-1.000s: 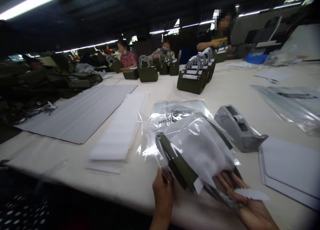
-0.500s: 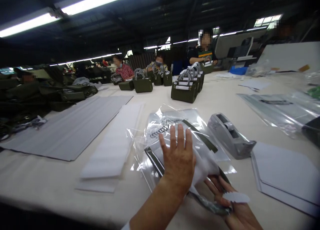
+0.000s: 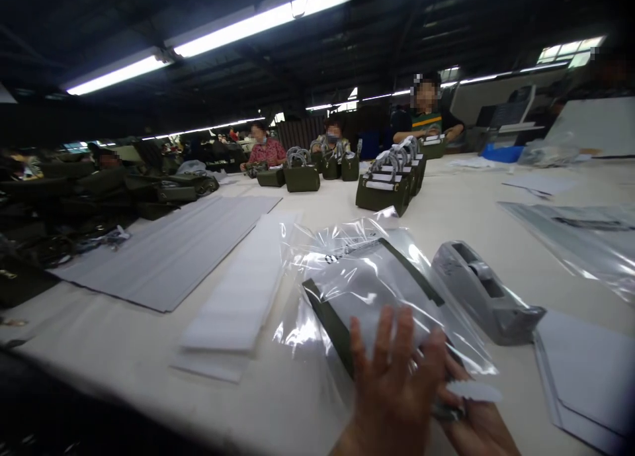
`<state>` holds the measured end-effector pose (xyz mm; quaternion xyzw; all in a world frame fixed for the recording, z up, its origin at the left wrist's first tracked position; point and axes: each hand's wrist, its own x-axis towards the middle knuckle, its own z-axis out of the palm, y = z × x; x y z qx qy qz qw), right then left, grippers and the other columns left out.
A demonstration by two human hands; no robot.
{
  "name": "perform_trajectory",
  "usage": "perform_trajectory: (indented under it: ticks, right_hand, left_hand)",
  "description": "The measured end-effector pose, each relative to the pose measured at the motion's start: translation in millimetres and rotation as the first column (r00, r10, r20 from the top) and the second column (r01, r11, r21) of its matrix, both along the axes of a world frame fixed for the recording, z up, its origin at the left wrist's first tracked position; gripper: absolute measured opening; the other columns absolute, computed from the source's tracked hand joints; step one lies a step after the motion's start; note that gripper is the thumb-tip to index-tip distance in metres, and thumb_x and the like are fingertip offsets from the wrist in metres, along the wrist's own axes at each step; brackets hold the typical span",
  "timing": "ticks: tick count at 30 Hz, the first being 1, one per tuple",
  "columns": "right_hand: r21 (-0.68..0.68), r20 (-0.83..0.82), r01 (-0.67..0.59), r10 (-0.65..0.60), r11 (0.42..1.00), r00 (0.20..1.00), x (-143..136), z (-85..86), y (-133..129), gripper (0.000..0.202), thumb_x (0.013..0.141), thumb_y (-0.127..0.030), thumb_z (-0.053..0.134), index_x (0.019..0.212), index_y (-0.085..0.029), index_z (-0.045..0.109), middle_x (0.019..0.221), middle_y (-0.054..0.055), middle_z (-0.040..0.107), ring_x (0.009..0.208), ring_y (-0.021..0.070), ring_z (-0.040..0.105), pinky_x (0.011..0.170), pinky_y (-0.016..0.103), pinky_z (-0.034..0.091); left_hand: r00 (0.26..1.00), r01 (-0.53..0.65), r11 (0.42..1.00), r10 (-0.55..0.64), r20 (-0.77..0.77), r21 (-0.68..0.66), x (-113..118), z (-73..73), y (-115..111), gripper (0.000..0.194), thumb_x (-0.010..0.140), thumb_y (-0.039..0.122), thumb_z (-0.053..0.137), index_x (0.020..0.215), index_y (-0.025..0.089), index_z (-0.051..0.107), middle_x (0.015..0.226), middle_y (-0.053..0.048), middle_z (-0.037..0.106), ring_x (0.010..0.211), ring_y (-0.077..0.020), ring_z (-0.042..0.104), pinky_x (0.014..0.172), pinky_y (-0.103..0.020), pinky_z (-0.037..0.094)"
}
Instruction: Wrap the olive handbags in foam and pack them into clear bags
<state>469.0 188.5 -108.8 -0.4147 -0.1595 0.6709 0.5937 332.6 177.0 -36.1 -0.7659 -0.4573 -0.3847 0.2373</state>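
A dark green handbag (image 3: pixel 337 333) lies inside a clear plastic bag (image 3: pixel 307 323), with a whitish sheet (image 3: pixel 367 290) covering its upper face. My left hand (image 3: pixel 397 383) is over its near end, fingers spread and slightly blurred, holding nothing. At the near right end my right hand (image 3: pixel 471 410) grips the handbag, its fingers partly hidden behind my left hand. A white oval piece with a notched edge (image 3: pixel 473 391) shows against my right hand; I cannot tell how it is attached. Close by on the right stands a grey tape dispenser (image 3: pixel 483 290).
White foam sheets (image 3: pixel 228 304) and a grey sheet stack (image 3: pixel 169 257) lie to the left. White cards (image 3: pixel 585 370) are at the right, below more plastic bags (image 3: pixel 580 237). Green handbags (image 3: pixel 381 191) stand farther back, where several people sit or stand. More handbags are heaped at far left.
My left hand has slid down the plastic bag toward me, uncovering the whitish sheet. My right hand stays at the near end. The view has turned slightly left.
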Motion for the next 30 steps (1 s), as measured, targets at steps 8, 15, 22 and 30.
perform_trajectory:
  ticks: [8,15,22,30]
  right_hand:
    - [-0.311,-0.437,0.125,-0.259,0.942,0.861,-19.3,23.4,11.3,0.022,0.091,-0.011,0.032,0.099,-0.015,0.053,0.096,0.007,0.062,0.094,0.0208,0.061,0.03,0.009,0.031]
    - [-0.319,-0.464,0.161,-0.302,0.934,0.833,-27.7,20.0,22.1,0.022,0.092,-0.012,0.032,0.096,-0.012,0.053,0.095,0.009,0.061,0.096,0.0208,0.06,0.03,0.006,0.031]
    - [-0.186,-0.451,0.141,-0.212,0.972,0.867,-48.1,15.9,40.1,0.02,0.085,-0.01,0.04,0.095,-0.019,0.054,0.1,0.005,0.06,0.099,0.016,0.058,0.035,0.006,0.033]
    - [-0.191,-0.445,0.196,-0.263,0.962,0.856,-68.2,13.3,47.7,0.006,0.079,-0.019,0.055,0.085,-0.019,0.056,0.097,0.0,0.062,0.097,0.012,0.058,0.047,0.01,0.044]
  left_hand:
    - [0.798,-0.257,0.835,0.467,0.381,-0.486,-82.4,-94.3,-4.8,0.058,0.086,0.034,0.045,0.136,0.014,0.023,0.13,-0.016,0.044,0.116,-0.0247,0.047,0.089,-0.038,0.045]
    - [0.807,-0.148,0.858,0.393,0.441,-0.492,-92.0,-99.0,-5.6,0.035,0.091,0.035,0.032,0.068,0.019,0.053,0.06,0.0,0.057,0.055,-0.0122,0.057,0.055,-0.022,0.044]
    - [0.72,-0.136,0.808,0.478,0.503,-0.574,-107.0,-103.6,-20.5,0.035,0.09,0.039,0.032,0.066,0.02,0.049,0.059,0.002,0.058,0.055,-0.012,0.057,0.054,-0.021,0.044]
    - [0.888,-0.425,0.894,0.442,0.129,-0.14,-116.6,-47.6,21.5,0.036,0.082,0.037,0.05,0.11,0.015,0.05,0.107,-0.013,0.058,0.097,-0.0244,0.057,0.077,-0.036,0.047]
